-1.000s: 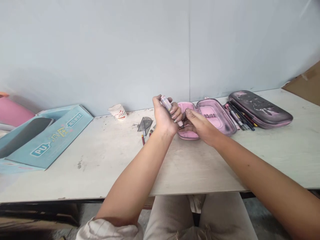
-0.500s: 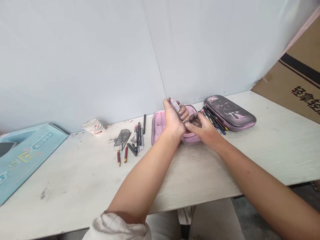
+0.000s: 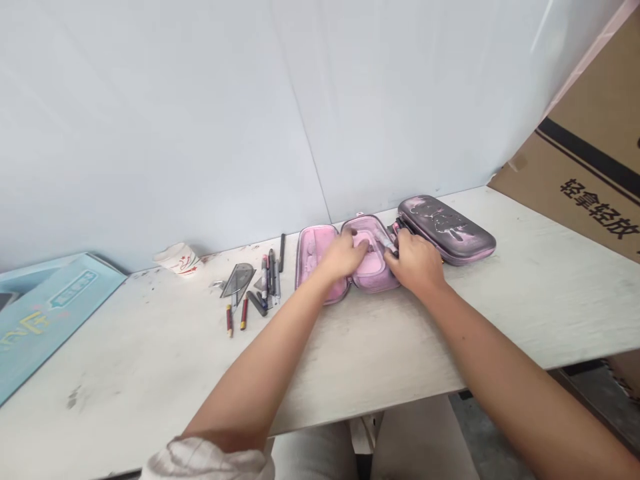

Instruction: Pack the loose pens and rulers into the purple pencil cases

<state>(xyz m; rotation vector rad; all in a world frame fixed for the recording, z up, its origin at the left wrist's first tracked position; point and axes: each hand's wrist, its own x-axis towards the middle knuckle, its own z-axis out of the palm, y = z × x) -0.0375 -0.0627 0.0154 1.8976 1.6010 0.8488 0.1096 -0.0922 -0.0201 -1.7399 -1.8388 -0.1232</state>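
An unzipped pink pencil case [image 3: 310,243] lies spread flat on the table, its two halves side by side. Over its middle hovers my left hand [image 3: 345,255], fingers loosely curved and apart, holding nothing that I can see. My right hand [image 3: 419,261] is closed at the case's right edge around a pale, marker-like stick [image 3: 384,241], whose whitish end points up and left over the right half. Just beyond that hand sits a dark, shiny pencil case [image 3: 447,227] with pink patches, closed. Pens beside it are mostly covered by my right hand.
Left of the pink case lie several pens [image 3: 271,273], a protractor [image 3: 243,275] and two short red crayon-like sticks [image 3: 244,313]. A paper cup [image 3: 177,259] rests tipped near the wall. A light-blue box [image 3: 60,313] occupies the left; a cardboard box [image 3: 575,173] stands right.
The pale stick has gone from my left hand to my right. My hands have moved apart, uncovering more of the pink case. The view has shifted slightly right.
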